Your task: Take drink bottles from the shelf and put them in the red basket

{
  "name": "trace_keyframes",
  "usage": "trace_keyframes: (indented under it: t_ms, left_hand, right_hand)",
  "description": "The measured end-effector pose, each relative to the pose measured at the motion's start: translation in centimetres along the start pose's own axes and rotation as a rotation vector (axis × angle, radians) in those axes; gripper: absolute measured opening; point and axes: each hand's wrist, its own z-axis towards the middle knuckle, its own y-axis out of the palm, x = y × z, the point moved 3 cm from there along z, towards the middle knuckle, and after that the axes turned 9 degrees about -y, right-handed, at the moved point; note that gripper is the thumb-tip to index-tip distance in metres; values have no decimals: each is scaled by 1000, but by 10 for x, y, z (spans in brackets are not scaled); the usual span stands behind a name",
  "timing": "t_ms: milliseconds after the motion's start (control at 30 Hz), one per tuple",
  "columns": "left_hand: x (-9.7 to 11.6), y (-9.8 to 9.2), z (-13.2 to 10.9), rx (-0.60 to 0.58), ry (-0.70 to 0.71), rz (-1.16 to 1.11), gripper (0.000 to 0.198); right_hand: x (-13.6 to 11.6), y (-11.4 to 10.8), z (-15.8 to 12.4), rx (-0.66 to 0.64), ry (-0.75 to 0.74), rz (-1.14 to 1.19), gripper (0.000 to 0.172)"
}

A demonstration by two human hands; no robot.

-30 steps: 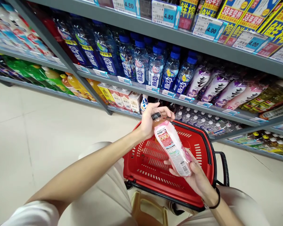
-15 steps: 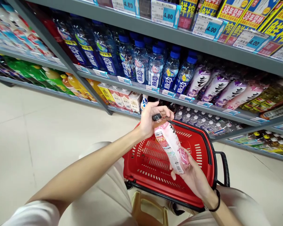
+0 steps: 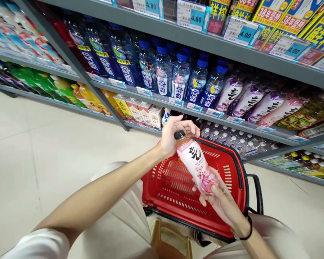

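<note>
A pink-and-white drink bottle (image 3: 196,163) with a black cap is tilted over the red shopping basket (image 3: 151,187), its front label facing up. My right hand (image 3: 221,196) is closed around the bottle's lower end, thumb over the pink label. My left hand (image 3: 175,135) is at the neck, its fingers loosely curved and apart behind the cap. Whether the left palm touches the bottle is hard to see. The basket's slotted floor shows beneath the bottle.
In front runs a grey shelf (image 3: 162,97) with blue-capped bottles (image 3: 180,77) and purple-white bottles (image 3: 250,99). Cartons (image 3: 143,111) and small clear bottles (image 3: 226,136) stand lower. The basket's black handle (image 3: 256,194) juts out right. A yellowish stool (image 3: 171,237) is between my legs.
The bottle has been turned about its length in my right hand, from the small-print side to the front label. My left hand has stayed at the neck.
</note>
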Motion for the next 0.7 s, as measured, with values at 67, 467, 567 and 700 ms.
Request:
trace_keyframes:
  t_ms: [67, 467, 567, 700]
  left_hand:
    - [-1, -1, 0, -10, 0, -10, 59]
    - [3, -2, 3, 26, 15, -22, 53]
    - [4, -2, 2, 20, 16, -18, 55]
    - [5, 1, 0, -21, 22, -10, 57]
  right_hand:
    - [0, 1, 1, 11, 7, -6, 54]
    - [-6, 4, 1, 28, -38, -48, 41]
    - [-6, 1, 1, -24, -14, -46, 39]
    - [-7, 4, -2, -107, 52, -21, 50]
